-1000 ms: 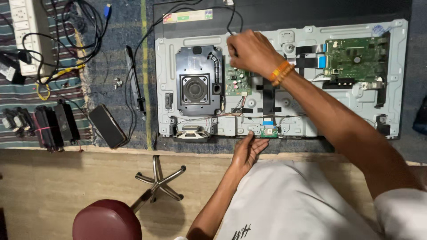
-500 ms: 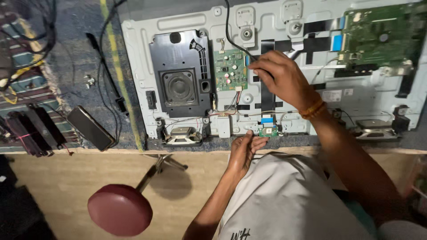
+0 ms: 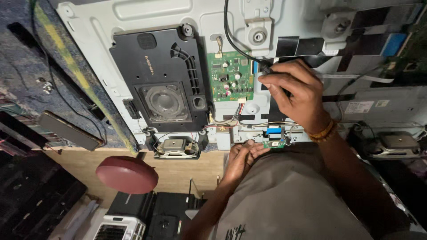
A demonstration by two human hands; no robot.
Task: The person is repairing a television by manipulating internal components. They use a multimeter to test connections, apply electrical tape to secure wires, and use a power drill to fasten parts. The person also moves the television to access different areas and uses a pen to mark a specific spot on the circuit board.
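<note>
Nearest to you, your left hand [image 3: 242,156] rests at the front edge of the desk [image 3: 195,166], its fingers curled loosely together and touching the lower rim of the opened television back panel [image 3: 133,18], just left of a small green connector board [image 3: 274,143] with a blue tab above it; the grip there pinches nothing that can be made out. Just beside it to the left sits a small oval speaker [image 3: 174,147] with thin wires running from it. Below the desk edge a round maroon stool seat [image 3: 126,174] stands over the floor. Farther up the panel, your right hand [image 3: 293,95] lies over the metal chassis with an orange beaded bracelet [image 3: 323,132] at the wrist. Its grip is pressed together, thumb and fingertips pinching the end of a black cable [image 3: 231,38] that loops down from the top of the panel. The cable's tip lies right at your fingertips, just beside the right edge of the green circuit board [image 3: 230,76], near but whether touching it you cannot tell. Left of that board is the large black speaker housing [image 3: 155,80] with its round cone. At the far left a dark flat remote-like bar [image 3: 69,130] lies on the blue cloth [image 3: 26,66] covering the desk.
</note>
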